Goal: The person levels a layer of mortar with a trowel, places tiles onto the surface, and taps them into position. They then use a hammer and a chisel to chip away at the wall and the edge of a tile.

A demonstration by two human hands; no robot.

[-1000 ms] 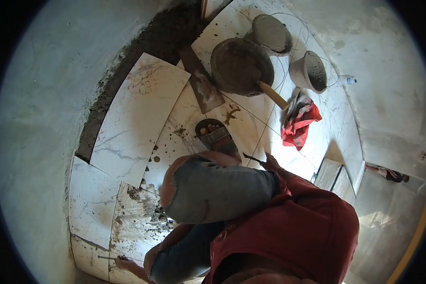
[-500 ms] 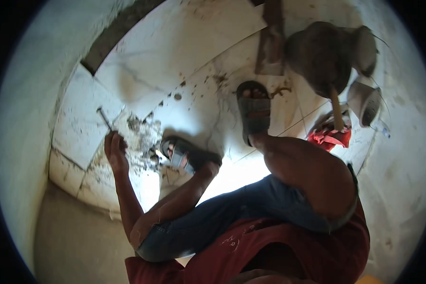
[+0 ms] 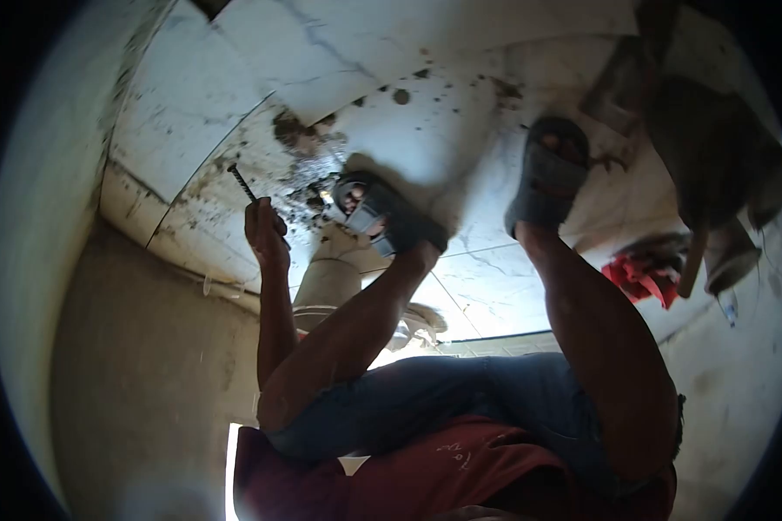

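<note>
1. Left hand (image 3: 266,233): fist closed round the lower end of a thin dark ribbed metal rod (image 3: 242,183). The rod slants toward 11 o'clock from the fist, and its tip is close to a tile joint. Whether the tip touches the surface cannot be told
2. Right hand: out of view, so its grip cannot be told. A second ago it showed beside the raised knee; it has since left the view
3. White marble-veined floor tiles (image 3: 191,113): laid flat and soiled along the joint under the rod
4. Grey mortar lumps (image 3: 297,130): on the tiles, near the rod tip at its 1 o'clock
5. Dark grey strapped sandal (image 3: 381,213): on the foot just beside the left hand, at its 3 o'clock. The second grey sandal (image 3: 550,174) lies farther toward 3 o'clock, well apart
6. Change: the view has swung down and left over the last second. The fist, then at the lower edge, now sits left of centre. Half a second ago it held the rod the same way by the same lumps. Judged: the work remains at this soiled joint
7. Right edge, blurred: round mortar-caked pan (image 3: 704,139), red crumpled cloth (image 3: 641,276) at its 7 o'clock
</note>
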